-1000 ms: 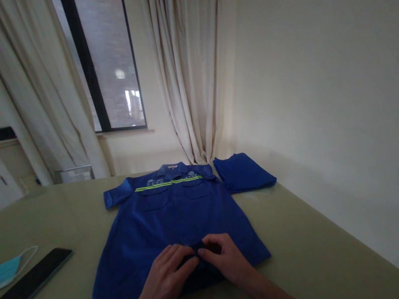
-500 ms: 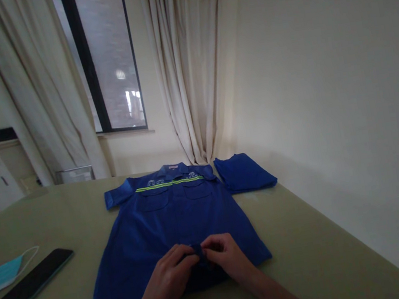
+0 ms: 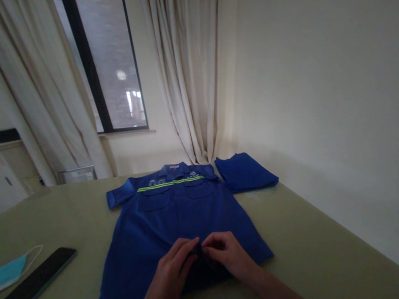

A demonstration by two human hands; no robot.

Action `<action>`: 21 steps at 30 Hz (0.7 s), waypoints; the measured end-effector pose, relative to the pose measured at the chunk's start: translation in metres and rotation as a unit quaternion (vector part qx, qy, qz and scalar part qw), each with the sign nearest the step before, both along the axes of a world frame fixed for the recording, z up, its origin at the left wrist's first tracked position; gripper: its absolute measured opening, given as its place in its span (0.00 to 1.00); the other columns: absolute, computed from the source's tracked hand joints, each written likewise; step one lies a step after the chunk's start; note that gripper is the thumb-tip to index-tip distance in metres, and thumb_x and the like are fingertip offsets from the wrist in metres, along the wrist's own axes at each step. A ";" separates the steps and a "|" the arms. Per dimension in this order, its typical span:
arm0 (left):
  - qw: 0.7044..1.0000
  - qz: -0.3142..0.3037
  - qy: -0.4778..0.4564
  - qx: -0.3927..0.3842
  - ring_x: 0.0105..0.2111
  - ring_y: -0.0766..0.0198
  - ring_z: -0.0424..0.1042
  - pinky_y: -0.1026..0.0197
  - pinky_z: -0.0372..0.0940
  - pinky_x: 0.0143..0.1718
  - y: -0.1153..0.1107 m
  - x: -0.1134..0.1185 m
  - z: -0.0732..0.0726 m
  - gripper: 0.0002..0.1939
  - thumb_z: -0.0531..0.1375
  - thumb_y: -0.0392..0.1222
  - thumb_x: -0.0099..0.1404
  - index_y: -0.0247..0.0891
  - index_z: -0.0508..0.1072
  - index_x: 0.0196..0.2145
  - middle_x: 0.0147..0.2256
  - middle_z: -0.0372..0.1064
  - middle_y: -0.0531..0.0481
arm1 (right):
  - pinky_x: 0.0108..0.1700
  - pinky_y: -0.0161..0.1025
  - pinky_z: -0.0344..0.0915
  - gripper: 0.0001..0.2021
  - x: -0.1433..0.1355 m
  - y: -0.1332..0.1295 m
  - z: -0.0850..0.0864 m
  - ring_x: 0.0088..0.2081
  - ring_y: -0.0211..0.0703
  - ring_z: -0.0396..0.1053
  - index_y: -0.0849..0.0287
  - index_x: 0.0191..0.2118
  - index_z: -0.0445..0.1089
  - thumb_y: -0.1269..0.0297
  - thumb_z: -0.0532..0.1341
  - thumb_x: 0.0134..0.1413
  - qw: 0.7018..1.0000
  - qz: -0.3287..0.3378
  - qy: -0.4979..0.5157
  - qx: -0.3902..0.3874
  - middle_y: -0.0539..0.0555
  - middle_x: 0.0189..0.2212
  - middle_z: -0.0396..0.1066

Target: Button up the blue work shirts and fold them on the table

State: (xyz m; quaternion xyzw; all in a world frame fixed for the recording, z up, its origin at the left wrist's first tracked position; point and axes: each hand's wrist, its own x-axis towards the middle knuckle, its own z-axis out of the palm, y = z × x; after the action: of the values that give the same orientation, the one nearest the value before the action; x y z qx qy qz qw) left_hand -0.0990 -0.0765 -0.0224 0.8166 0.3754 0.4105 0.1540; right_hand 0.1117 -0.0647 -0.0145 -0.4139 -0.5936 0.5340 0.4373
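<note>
A blue short-sleeved work shirt [image 3: 180, 219] lies spread front up, its collar toward the window. A yellow-green stripe crosses its chest above two pockets. Both hands meet at the lower front, near the hem. My left hand [image 3: 175, 266] pinches the cloth between thumb and fingers. Close beside it, my right hand [image 3: 228, 254] has thumb and forefinger closed on the shirt's front edge. The exact bit of cloth between the fingertips is dark and partly hidden.
A folded blue garment [image 3: 247, 172] lies at the back right by the wall. At left are a light-blue face mask [image 3: 2, 277] and a long dark flat object [image 3: 32, 292]. A bright round reflection shows on the greenish table [image 3: 313, 237].
The left fingers have lifted and straightened slightly at the shirt front. The right hand stays almost in place. The whole view has shifted a little.
</note>
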 end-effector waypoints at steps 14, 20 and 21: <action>0.998 -0.033 0.025 0.047 0.37 0.66 0.75 0.66 0.71 0.41 -0.005 0.002 0.010 0.09 0.53 0.38 0.76 0.43 0.73 0.43 0.38 0.74 0.51 | 0.30 0.34 0.61 0.15 0.000 -0.003 0.004 0.26 0.36 0.65 0.60 0.32 0.78 0.51 0.72 0.48 1.000 0.021 -0.013 0.006 0.48 0.23 0.71; 0.989 -0.019 0.090 0.118 0.39 0.62 0.73 0.60 0.69 0.43 -0.003 0.004 0.019 0.08 0.55 0.38 0.74 0.43 0.74 0.44 0.40 0.76 0.49 | 0.26 0.33 0.60 0.17 -0.004 -0.003 0.001 0.24 0.35 0.62 0.59 0.30 0.75 0.49 0.71 0.47 1.000 -0.009 -0.017 -0.023 0.46 0.21 0.66; 0.987 -0.020 0.099 0.125 0.39 0.62 0.73 0.60 0.69 0.42 -0.002 0.003 0.019 0.07 0.56 0.38 0.74 0.43 0.75 0.45 0.39 0.76 0.50 | 0.25 0.33 0.59 0.17 -0.004 -0.003 0.001 0.24 0.35 0.61 0.59 0.29 0.74 0.48 0.71 0.46 0.999 -0.009 -0.014 -0.031 0.46 0.21 0.65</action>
State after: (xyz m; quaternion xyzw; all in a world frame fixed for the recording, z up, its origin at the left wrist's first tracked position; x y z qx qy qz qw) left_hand -0.0956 -0.0790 -0.0032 0.8732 0.3179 0.3687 0.0207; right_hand 0.1074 -0.0676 -0.0138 -0.4396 -0.5790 0.5426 0.4208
